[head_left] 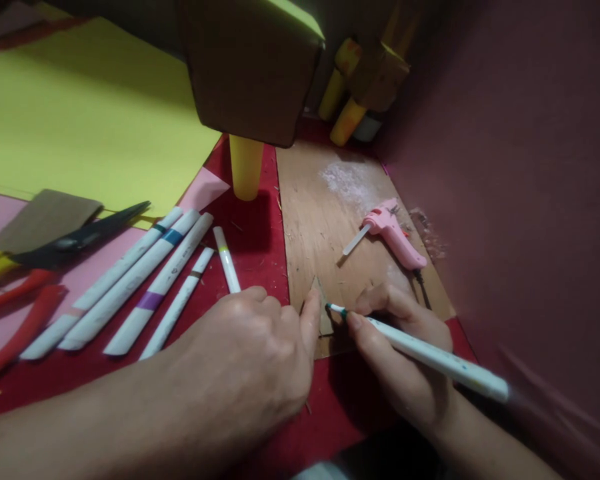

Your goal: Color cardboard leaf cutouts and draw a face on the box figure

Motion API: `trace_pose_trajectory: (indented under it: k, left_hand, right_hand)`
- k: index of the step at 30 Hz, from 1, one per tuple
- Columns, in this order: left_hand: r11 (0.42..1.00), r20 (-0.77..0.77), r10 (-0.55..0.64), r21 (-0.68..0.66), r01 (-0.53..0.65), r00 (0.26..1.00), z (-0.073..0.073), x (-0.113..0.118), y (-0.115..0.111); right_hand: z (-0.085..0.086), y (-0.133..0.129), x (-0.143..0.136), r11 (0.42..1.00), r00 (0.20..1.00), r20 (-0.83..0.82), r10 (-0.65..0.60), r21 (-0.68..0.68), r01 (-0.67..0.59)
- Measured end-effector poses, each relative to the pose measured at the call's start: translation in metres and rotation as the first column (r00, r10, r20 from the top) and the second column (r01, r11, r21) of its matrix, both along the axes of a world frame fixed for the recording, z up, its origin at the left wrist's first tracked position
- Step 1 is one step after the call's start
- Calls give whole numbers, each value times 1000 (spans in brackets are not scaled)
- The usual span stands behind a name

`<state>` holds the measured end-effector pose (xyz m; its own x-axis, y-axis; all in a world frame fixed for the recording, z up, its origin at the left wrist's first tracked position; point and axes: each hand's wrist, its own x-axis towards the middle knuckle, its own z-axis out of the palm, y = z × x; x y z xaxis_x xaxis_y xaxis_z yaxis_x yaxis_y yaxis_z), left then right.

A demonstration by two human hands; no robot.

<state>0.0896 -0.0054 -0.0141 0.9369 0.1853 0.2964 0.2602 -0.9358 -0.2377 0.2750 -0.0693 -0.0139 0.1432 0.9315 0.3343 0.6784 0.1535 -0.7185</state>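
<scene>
In the head view my right hand (405,347) grips a white marker (440,357) with a green tip. The tip touches or nearly touches the edge of a small pointed piece of cardboard (325,323), which lies on a wooden board (310,220). My left hand (260,347) has its fingers curled, and the index finger holds the cardboard piece down from the left. A white marker with a yellow band (226,257) runs behind the left knuckles, its lower end hidden. Several more white markers (160,287) lie left of that hand.
A pink glue gun (393,233) rests on the board. Scissors with red and yellow handles (55,260) lie at left by yellow paper (90,113). A cardboard shape on a yellow tube (246,167) stands ahead, another cardboard piece with yellow tubes (375,77) behind. A pinkish wall (520,167) bounds the right.
</scene>
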Motion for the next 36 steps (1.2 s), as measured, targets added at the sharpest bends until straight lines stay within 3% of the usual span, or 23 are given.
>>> trace_pose_trajectory:
  k: [8, 19, 36]
  left_hand:
    - [1000, 16, -9, -10, 9, 1000, -6, -3, -2]
    - [999, 12, -34, 13, 34, 999, -12, -3, -1]
    - [999, -15, -38, -24, 38, 999, -6, -3, -1]
  right_hand:
    - [4, -1, -2, 998, 998, -34, -58, 3, 59]
    - [5, 1, -2, 999, 999, 37, -19, -25, 20]
    - [7, 1, -4, 999, 995, 95, -11, -35, 15]
